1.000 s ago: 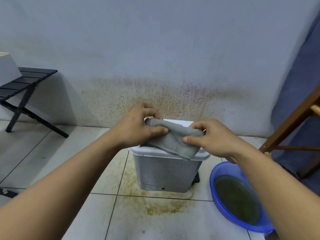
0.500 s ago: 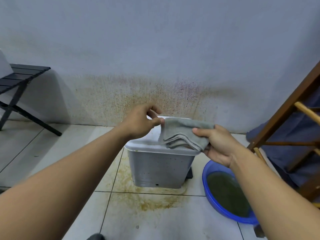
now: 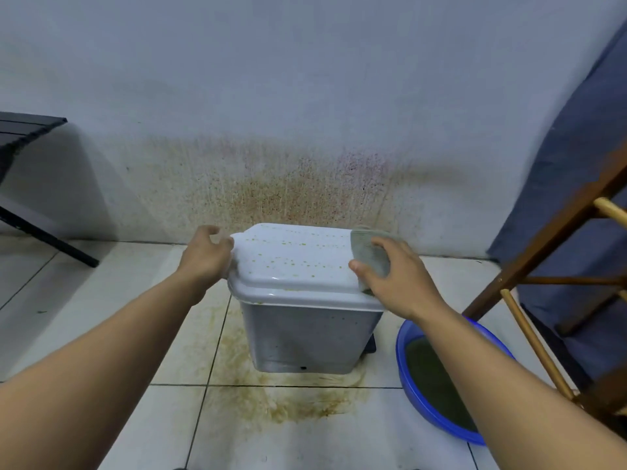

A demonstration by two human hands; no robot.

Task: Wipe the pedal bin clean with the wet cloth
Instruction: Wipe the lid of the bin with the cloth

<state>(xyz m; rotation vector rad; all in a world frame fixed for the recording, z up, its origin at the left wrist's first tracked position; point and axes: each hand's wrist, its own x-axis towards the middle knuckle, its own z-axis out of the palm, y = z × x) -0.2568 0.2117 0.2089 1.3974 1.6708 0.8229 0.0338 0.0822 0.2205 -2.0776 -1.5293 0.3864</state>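
Observation:
A white pedal bin [image 3: 305, 334] stands on the tiled floor against the wall, its lid [image 3: 291, 262] shut and speckled with yellow-brown spots. My right hand [image 3: 393, 279] presses a folded grey cloth [image 3: 368, 254] flat on the lid's right edge. My left hand [image 3: 207, 256] grips the lid's left rim, fingers curled around its edge. A black pedal [image 3: 371, 344] shows at the bin's lower right.
A blue basin [image 3: 414, 395] of murky green water sits on the floor right of the bin. A wooden chair frame [image 3: 543, 252] and dark blue fabric [image 3: 576, 137] stand at right. A black folding table [image 3: 27, 130] is at left. Brown stains mark the floor [image 3: 278, 398] and wall.
My left hand let go of the cloth and took the lid's left edge. My right hand carried the folded cloth down onto the lid's right side. The lid's spotted top is now uncovered.

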